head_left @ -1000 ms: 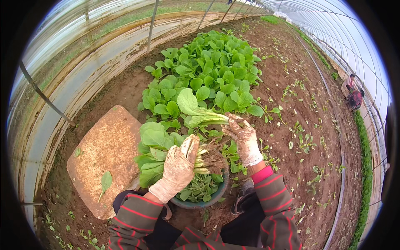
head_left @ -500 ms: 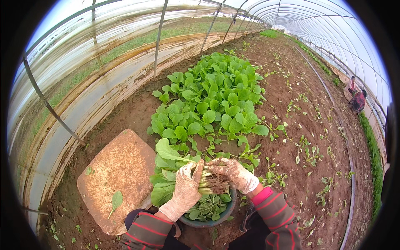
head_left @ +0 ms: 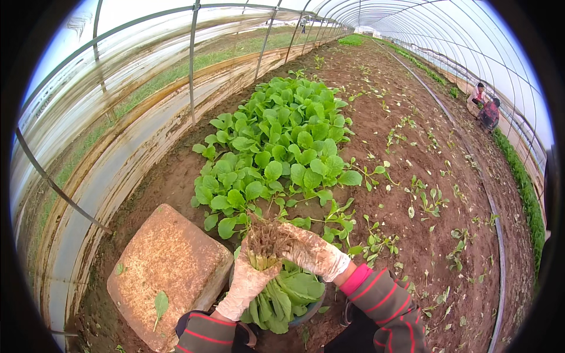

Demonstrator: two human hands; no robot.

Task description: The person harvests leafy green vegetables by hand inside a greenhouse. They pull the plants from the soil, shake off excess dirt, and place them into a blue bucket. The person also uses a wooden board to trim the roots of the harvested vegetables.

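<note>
A bunch of leafy greens (head_left: 273, 303) is held upside down, its muddy roots (head_left: 265, 236) up and its leaves hanging low. My left hand (head_left: 250, 281), in a soiled white glove, is closed round the pale stems just below the roots. From the right, my right hand (head_left: 311, 252), in a muddy glove, has its bent fingers against the root clump; the fingertips are partly hidden there. Under the hanging leaves stands a round tub (head_left: 315, 309), mostly covered by them.
Rooted greens (head_left: 282, 141) grow thickly ahead. A dirt-caked block (head_left: 165, 265) with a loose leaf on top lies at left. Scattered seedlings dot the soil (head_left: 376, 194) at right, beside a long hose (head_left: 497, 235). Two people (head_left: 485, 106) crouch far right. A plastic-covered wall (head_left: 118, 153) curves along the left.
The bunch has been turned: its leaves pointed left and roots right, and now the roots point up and the leaves down over the tub. My right hand has shifted left with the roots.
</note>
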